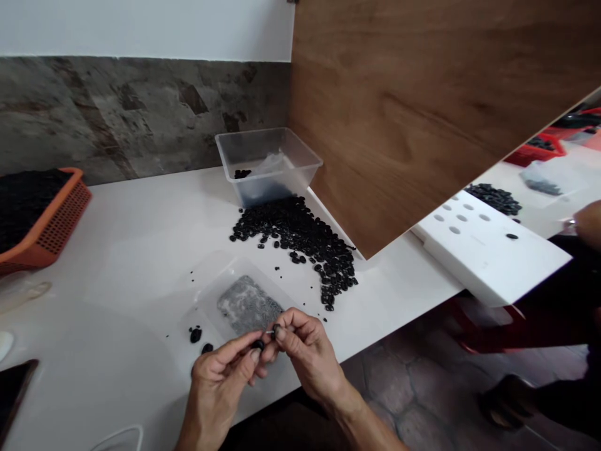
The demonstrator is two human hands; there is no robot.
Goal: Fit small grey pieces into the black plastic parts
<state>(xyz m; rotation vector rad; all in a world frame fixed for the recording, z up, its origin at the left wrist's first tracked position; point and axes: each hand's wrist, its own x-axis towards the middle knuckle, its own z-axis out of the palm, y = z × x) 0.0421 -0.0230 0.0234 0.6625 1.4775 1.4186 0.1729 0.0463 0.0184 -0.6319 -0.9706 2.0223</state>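
My left hand [223, 379] pinches a small black oval piece [257, 344] between thumb and fingers. Close beside it, my right hand [312, 351] grips another small black piece [275, 329], from which a thin shiny pin points toward the left hand. Whether the pin touches the left piece, I cannot tell. Just beyond my fingers lies a shallow clear tray [213, 307] with a grey layer of tiny pieces in it. Two loose black oval pieces [196, 335] rest left of the tray. A large heap of black pieces [300, 232] spreads farther back.
A clear plastic bin [300, 153] stands behind the heap. An orange basket [59, 222] full of black material is at left, a dark flat device [16, 394] below it. A wooden panel [422, 113] rises at right; past it are a white box [493, 250] and another person's arm [589, 225].
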